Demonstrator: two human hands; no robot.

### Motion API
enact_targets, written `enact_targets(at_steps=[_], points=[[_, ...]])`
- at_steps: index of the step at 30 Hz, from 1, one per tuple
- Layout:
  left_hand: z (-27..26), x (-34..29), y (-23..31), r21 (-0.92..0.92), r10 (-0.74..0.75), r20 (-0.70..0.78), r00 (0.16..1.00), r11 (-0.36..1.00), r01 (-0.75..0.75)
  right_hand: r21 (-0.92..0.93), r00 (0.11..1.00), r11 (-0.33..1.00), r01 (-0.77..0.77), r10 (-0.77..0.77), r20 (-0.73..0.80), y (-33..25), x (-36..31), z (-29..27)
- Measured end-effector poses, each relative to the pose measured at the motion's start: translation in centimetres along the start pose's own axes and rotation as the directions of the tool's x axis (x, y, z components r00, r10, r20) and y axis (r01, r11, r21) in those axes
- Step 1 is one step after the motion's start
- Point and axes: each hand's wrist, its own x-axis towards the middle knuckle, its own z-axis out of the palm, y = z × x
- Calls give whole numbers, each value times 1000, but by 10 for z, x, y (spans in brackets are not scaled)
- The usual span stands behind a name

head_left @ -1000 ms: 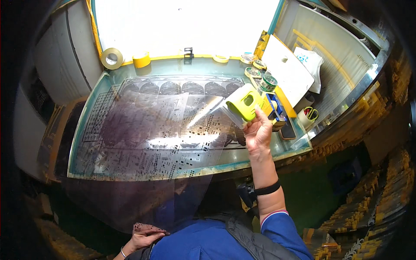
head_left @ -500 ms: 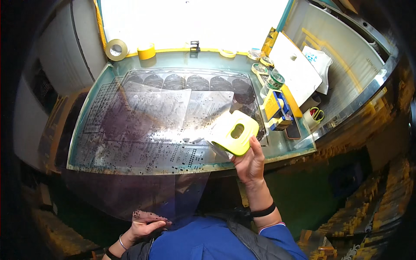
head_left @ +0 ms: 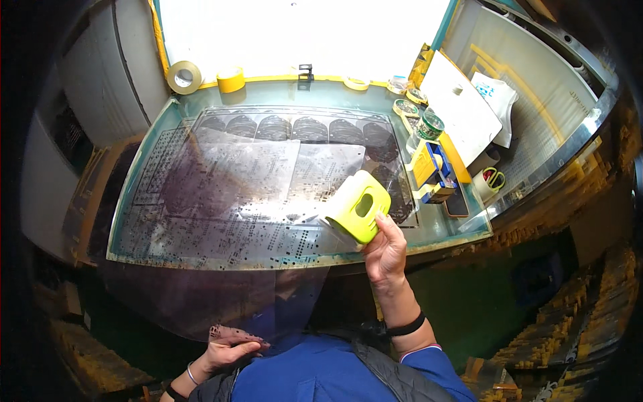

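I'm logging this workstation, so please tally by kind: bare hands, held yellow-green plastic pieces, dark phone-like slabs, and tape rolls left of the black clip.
Bare hands: 2 (left hand, right hand)
Yellow-green plastic piece, held in the right hand: 1
Dark phone-like slab: 1
Tape rolls there: 2 (tan roll, yellow roll)
Total: 6

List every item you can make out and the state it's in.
Left hand: closed on patterned film
Right hand: closed on lime-green tool
Patterned film: hanging past the front edge of the table
Lime-green tool: held tilted
Tan tape roll: standing on edge
Scissors: handles up
Rear panel: brightly lit
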Motion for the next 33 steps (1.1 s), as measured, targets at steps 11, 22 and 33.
enact_targets(at_steps=[11,22,33], points=[[16,58,20,-263,-97,-235,967,964,33,-25,995,999,-20,23,96,-46,-33,15],[23,86,10,-320,55,-303,951,935,-156,-407,596,797,-445,603,530,-2,-28,55],[17,60,4,-498,-189,-288,939,867,22,-187,690,843,-504,524,499,-33,-51,8]])
